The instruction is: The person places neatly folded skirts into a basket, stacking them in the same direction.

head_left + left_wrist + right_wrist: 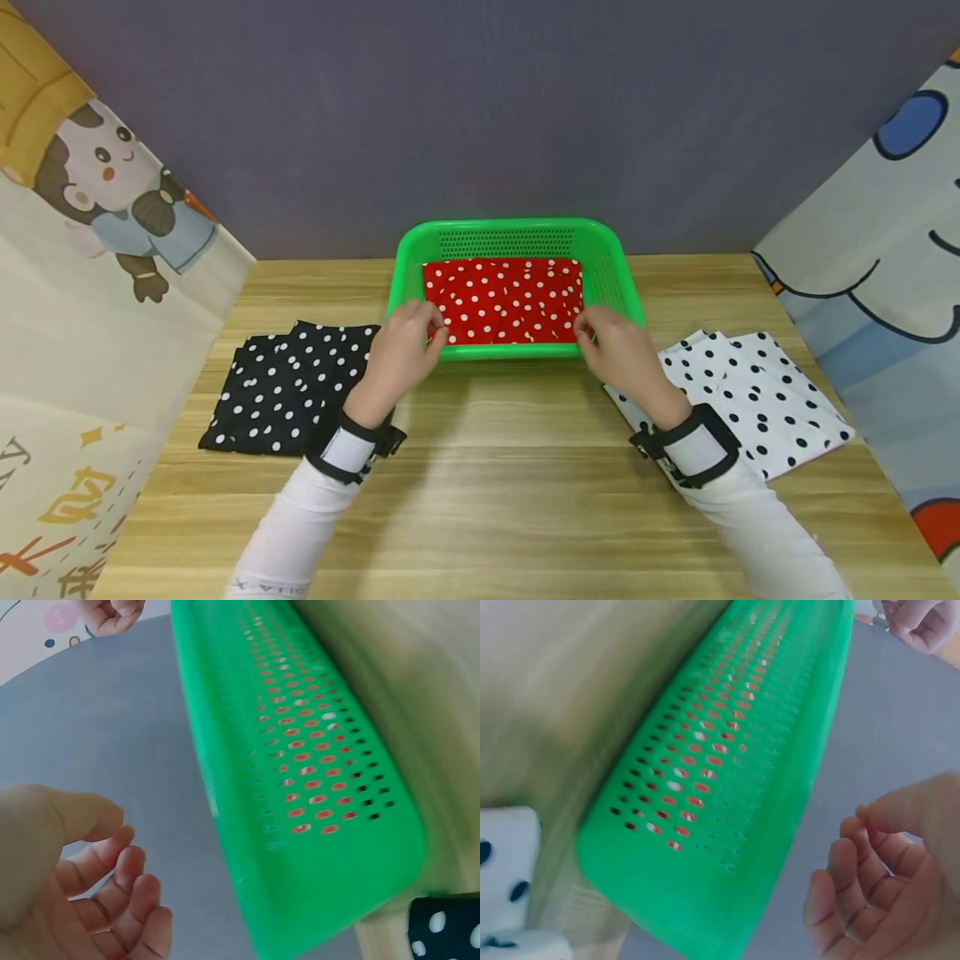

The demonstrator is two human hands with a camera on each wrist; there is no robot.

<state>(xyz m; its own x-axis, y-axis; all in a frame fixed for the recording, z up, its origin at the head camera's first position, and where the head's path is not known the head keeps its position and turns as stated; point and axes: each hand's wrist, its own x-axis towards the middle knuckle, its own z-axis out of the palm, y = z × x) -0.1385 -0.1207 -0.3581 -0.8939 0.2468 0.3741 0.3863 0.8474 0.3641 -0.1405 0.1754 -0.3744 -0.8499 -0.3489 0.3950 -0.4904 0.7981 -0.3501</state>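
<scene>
A red cloth with white dots (504, 302) lies folded inside a green plastic basket (517, 225). My left hand (401, 346) hovers over the basket's front left corner, thumb and index finger close together and the other fingers loosely curled. Over the front right corner is my right hand (621, 350), in much the same pose. In the left wrist view, a gap separates the left hand (97, 885) from the basket's wall (247, 900). The right wrist view likewise has the right hand (892, 870) apart from the rim. Neither hand holds anything.
A folded black cloth with white dots (288, 387) lies left of the basket on the wooden table (495, 500). To the right lies a white cloth with black dots (757, 400), partly behind my right forearm. A dark grey wall (480, 117) rises behind the basket.
</scene>
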